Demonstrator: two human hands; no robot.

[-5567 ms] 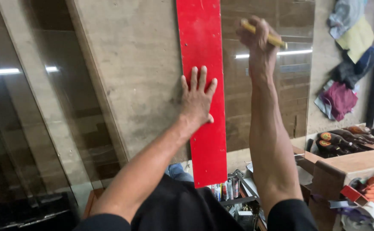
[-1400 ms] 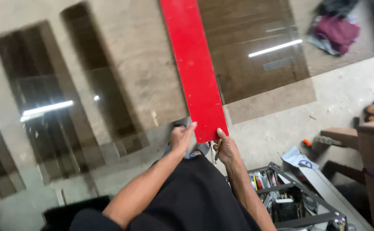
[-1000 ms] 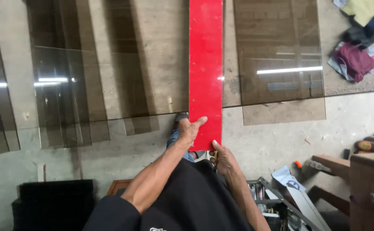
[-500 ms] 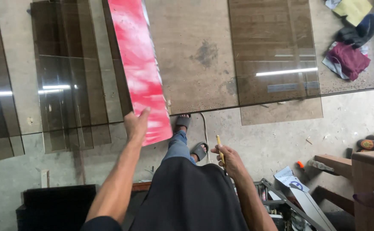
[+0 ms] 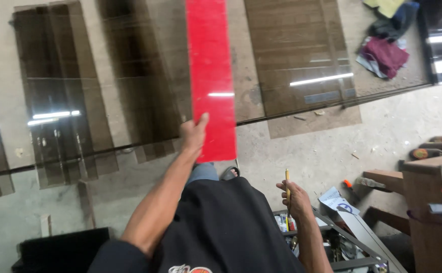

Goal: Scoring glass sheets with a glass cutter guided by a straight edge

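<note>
The glass sheet is the landmark: a large, dark-tinted pane lying flat over the concrete floor, with its near edge running across the view from lower left to upper right. It mirrors ceiling lights as bright bars.

The red strip, a long flat red board, lies along the sheet. It runs from the top of the view down past the sheet's near edge, and its lower end overhangs the floor.

The black case sits on the floor, on the near side of the sheet, at the lower left.

The wooden bench stands well clear of the sheet's near edge, at the right. Hand tools lie on the floor around it.

A heap of rags, maroon, yellow and blue, lies at the sheet's far right, beside a second dark pane.

The left hand grips the lower left edge of the red strip just past the sheet's near edge. The thumb is pressed on the strip's top face, and the fingers are curled beneath.

The right hand is held on the near side of the sheet, over the floor, with the fingers closed around a yellow pencil held upright.
</note>
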